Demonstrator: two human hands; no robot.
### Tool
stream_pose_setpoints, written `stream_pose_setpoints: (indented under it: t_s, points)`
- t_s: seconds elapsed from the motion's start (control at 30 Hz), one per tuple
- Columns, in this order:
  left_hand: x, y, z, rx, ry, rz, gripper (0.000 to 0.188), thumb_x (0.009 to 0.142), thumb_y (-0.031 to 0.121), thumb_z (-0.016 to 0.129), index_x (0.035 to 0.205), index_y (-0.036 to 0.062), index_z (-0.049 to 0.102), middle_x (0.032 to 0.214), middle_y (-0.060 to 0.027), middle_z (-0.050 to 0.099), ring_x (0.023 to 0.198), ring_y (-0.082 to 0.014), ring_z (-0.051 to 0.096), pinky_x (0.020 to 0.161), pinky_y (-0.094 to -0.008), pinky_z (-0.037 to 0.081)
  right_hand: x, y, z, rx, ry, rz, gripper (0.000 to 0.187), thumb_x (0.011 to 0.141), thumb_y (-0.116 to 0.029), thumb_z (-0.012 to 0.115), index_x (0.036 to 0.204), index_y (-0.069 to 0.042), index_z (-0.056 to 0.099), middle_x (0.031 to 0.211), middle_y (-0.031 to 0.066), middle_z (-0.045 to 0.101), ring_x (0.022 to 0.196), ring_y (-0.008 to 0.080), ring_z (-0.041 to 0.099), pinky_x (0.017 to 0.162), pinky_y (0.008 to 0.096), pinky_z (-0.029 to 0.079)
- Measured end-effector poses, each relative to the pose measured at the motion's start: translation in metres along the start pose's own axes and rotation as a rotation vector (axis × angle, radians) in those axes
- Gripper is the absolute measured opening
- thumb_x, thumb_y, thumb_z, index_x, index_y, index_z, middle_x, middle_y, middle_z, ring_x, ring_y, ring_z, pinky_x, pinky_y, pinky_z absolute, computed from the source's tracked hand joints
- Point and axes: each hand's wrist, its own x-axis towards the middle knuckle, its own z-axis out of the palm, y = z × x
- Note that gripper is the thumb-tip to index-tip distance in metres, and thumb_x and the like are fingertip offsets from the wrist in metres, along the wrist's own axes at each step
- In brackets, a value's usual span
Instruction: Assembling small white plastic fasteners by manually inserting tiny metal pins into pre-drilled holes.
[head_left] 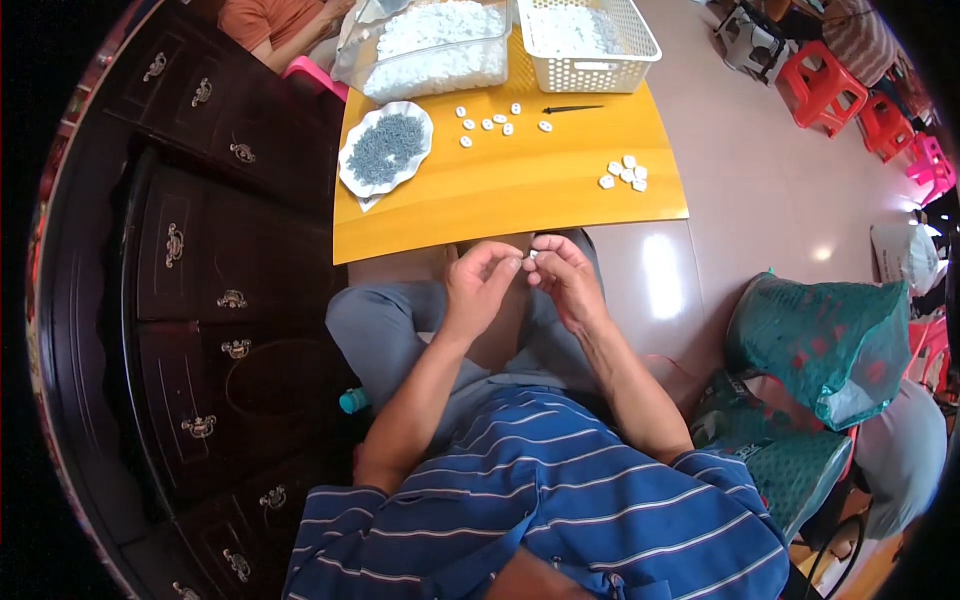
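Just beyond the near edge of the yellow table (pixel 500 210), over my lap, my two hands meet. My right hand (pixel 570 284) pinches a small white plastic piece (pixel 532 254) between thumb and fingers. The thumb and forefinger of my left hand (pixel 476 290) are pressed together right beside that piece; whatever they hold is too small to make out. On the table, several white oval pieces (pixel 487 124) lie scattered in the middle. A cluster of similar white pieces (pixel 627 174) lies at the right. Left of them stands a white scalloped dish (pixel 428 126) heaped with small grey screw-like parts (pixel 385 148).
A clear tub (pixel 490 70) and a white perforated basket (pixel 600 76), both full of white pieces, stand at the table's far side. A black pointed tool (pixel 573 108) lies near them. Dark drawers (pixel 200 260) flank the left; green bags (pixel 815 335) and red stools (pixel 820 88) stand right.
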Motion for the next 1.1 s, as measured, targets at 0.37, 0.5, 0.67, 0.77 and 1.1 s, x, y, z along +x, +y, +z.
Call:
stream_pose_setpoints:
  t_s: [0.37, 0.5, 0.67, 0.77, 1.1]
  points:
    - [0.0, -0.004, 0.008, -0.054, 0.048, 0.006, 0.01, 0.098, 0.006, 0.064, 0.104, 0.0013, 0.07, 0.089, 0.0, 0.07, 0.069, -0.0027, 0.058, 0.056, -0.0182, 0.045, 0.004, 0.003, -0.011, 0.023, -0.072, 0.127, 0.009, 0.099, -0.014, 0.067, 0.107, -0.01, 0.066, 0.096, -0.0001, 0.071, 0.087, 0.0101, 0.068, 0.079, 0.0256, 0.057]
    - [-0.001, -0.005, 0.007, 0.013, 0.063, -0.028, 0.01, 0.099, 0.007, 0.064, 0.104, 0.0012, 0.07, 0.082, 0.003, 0.066, 0.063, -0.0007, 0.053, 0.048, -0.0172, 0.038, 0.005, 0.004, -0.015, 0.121, -0.097, 0.214, 0.008, 0.098, -0.015, 0.068, 0.105, -0.013, 0.065, 0.092, -0.0046, 0.066, 0.084, 0.0082, 0.065, 0.076, 0.0256, 0.056]
    - [0.001, -0.022, 0.009, 0.021, 0.085, 0.148, 0.011, 0.099, 0.008, 0.064, 0.104, 0.0011, 0.07, 0.077, 0.0041, 0.061, 0.057, 0.0001, 0.046, 0.044, -0.0185, 0.033, 0.004, 0.01, -0.008, 0.153, -0.137, 0.224, 0.008, 0.098, -0.016, 0.069, 0.103, -0.012, 0.064, 0.088, -0.004, 0.064, 0.077, 0.0075, 0.061, 0.072, 0.0242, 0.054]
    - [0.0, -0.011, 0.01, -0.017, 0.045, -0.014, 0.011, 0.099, 0.007, 0.063, 0.105, 0.001, 0.07, 0.079, 0.0038, 0.062, 0.061, -0.0006, 0.048, 0.049, -0.0183, 0.037, 0.003, 0.009, -0.008, 0.087, -0.12, 0.159, 0.009, 0.097, -0.016, 0.069, 0.102, -0.011, 0.063, 0.088, -0.0031, 0.064, 0.076, 0.0074, 0.061, 0.07, 0.0235, 0.053]
    - [0.0, -0.01, 0.005, -0.048, 0.083, -0.004, 0.01, 0.098, 0.005, 0.065, 0.103, 0.0001, 0.072, 0.082, 0.0034, 0.064, 0.071, -0.0023, 0.053, 0.063, -0.0187, 0.045, -0.003, 0.008, 0.005, -0.091, -0.088, -0.052, 0.012, 0.095, -0.009, 0.068, 0.107, -0.007, 0.066, 0.088, -0.0022, 0.064, 0.074, 0.0064, 0.058, 0.069, 0.0219, 0.05]
